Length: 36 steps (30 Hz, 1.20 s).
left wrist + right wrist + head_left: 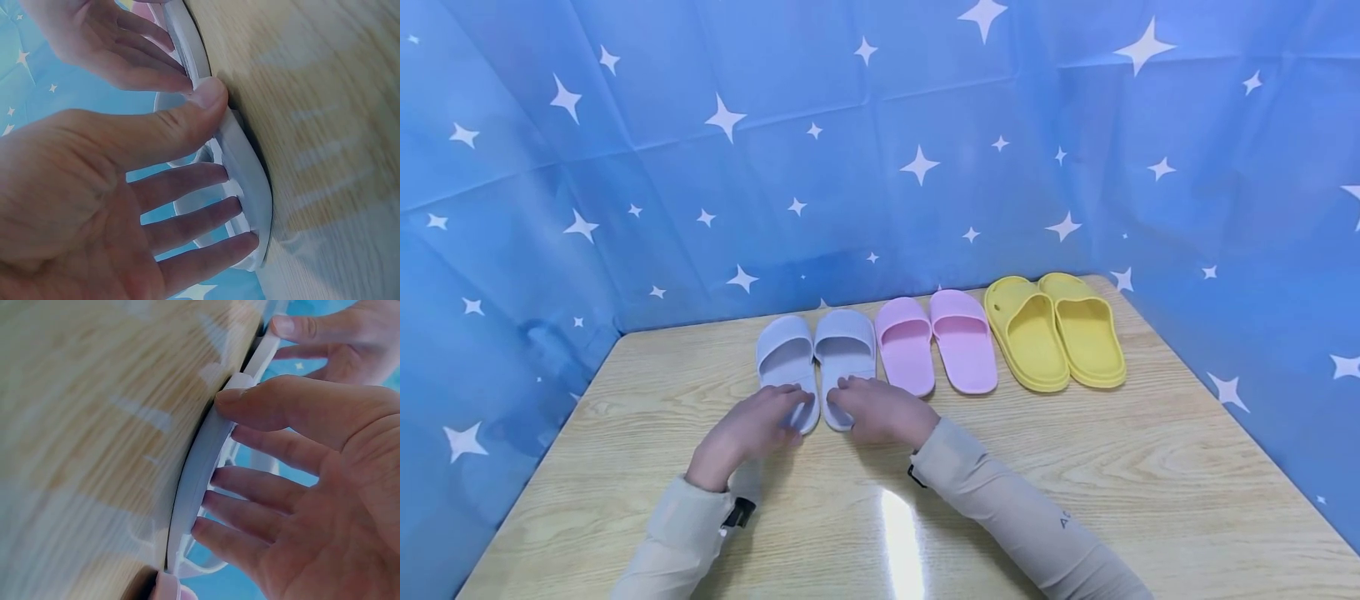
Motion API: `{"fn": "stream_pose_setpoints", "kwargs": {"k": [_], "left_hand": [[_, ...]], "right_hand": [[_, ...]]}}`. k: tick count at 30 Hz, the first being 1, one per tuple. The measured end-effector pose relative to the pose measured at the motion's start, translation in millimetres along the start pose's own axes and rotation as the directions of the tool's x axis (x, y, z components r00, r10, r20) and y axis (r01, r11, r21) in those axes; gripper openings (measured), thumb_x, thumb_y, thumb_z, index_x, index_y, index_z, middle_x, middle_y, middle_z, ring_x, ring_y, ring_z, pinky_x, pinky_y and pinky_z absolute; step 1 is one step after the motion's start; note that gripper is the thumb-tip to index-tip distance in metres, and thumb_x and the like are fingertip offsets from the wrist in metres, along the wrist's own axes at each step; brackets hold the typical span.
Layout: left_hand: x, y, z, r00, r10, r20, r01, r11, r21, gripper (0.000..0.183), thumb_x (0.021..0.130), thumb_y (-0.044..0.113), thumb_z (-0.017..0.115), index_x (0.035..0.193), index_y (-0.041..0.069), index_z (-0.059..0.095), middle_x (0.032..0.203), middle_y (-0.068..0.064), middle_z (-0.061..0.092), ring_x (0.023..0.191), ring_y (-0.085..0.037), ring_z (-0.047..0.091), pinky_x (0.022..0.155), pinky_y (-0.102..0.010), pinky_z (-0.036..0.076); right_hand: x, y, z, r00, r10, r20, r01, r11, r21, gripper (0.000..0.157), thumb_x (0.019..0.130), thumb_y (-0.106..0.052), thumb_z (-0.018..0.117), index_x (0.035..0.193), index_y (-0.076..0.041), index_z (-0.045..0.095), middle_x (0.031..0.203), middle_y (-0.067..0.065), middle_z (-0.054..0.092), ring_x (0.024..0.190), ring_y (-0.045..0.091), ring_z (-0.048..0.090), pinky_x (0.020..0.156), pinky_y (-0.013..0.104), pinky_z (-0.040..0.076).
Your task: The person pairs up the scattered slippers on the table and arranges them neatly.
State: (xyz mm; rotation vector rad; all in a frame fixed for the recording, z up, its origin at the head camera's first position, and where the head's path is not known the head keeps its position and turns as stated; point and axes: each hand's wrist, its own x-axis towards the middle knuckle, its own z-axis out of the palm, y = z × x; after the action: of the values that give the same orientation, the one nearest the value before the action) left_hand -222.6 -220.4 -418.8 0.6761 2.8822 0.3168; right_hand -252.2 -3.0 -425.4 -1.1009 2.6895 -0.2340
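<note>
A pair of pale grey-lavender slippers lies flat on the table, straps toward the curtain: the left slipper [784,340] and the right slipper [846,327]. At the heel of the left one, my left hand [748,429] touches the sole; the left wrist view shows its thumb [209,94] on the edge and spread, nearly straight fingers [197,181] reaching the footbed. My right hand [880,410] does likewise at the right slipper's heel, thumb [234,403] against the sole's edge and straight fingertips along the upper rim. Both heels are partly hidden by the hands.
Close on the right stand pink slippers [966,354], then yellow clogs [1030,346], in one row along the back of the wooden table [1075,475]. A blue star-printed curtain [820,167] hangs behind and at both sides.
</note>
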Motion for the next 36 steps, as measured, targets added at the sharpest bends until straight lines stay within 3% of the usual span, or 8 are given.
{"fn": "stream_pose_setpoints", "kwargs": {"k": [15, 27, 36], "left_hand": [[-0.1, -1.7, 1.2, 1.0, -0.014, 0.011, 0.014, 1.0, -0.016, 0.056, 0.089, 0.012, 0.079, 0.141, 0.003, 0.061, 0.15, -0.025, 0.054, 0.138, -0.045, 0.052, 0.115, -0.059, 0.043], [0.4, -2.1, 1.6, 0.999, -0.045, 0.025, 0.045, 0.999, -0.009, 0.056, 0.091, 0.014, 0.078, 0.143, 0.006, 0.06, 0.154, -0.023, 0.052, 0.142, -0.044, 0.048, 0.116, -0.059, 0.041], [1.1, -3.5, 2.5, 0.998, -0.05, 0.038, 0.052, 0.997, -0.052, 0.054, 0.093, 0.011, 0.075, 0.144, 0.006, 0.059, 0.156, -0.024, 0.048, 0.145, -0.045, 0.045, 0.12, -0.059, 0.038]], "right_hand": [[1.1, 3.3, 0.9, 1.0, -0.001, -0.012, 0.002, 1.0, 0.018, 0.046, 0.096, -0.019, 0.069, 0.141, -0.016, 0.06, 0.156, 0.016, 0.052, 0.146, 0.031, 0.049, 0.118, 0.045, 0.046], [0.4, 3.5, -0.2, 1.0, 0.019, -0.001, -0.019, 0.999, 0.04, 0.052, 0.095, -0.016, 0.07, 0.145, -0.017, 0.057, 0.159, 0.014, 0.048, 0.151, 0.031, 0.043, 0.122, 0.045, 0.041], [1.6, 4.7, 0.3, 1.0, -0.005, -0.031, 0.005, 1.0, 0.022, 0.049, 0.094, -0.017, 0.073, 0.142, -0.016, 0.06, 0.155, 0.015, 0.053, 0.147, 0.031, 0.047, 0.119, 0.046, 0.044]]}}
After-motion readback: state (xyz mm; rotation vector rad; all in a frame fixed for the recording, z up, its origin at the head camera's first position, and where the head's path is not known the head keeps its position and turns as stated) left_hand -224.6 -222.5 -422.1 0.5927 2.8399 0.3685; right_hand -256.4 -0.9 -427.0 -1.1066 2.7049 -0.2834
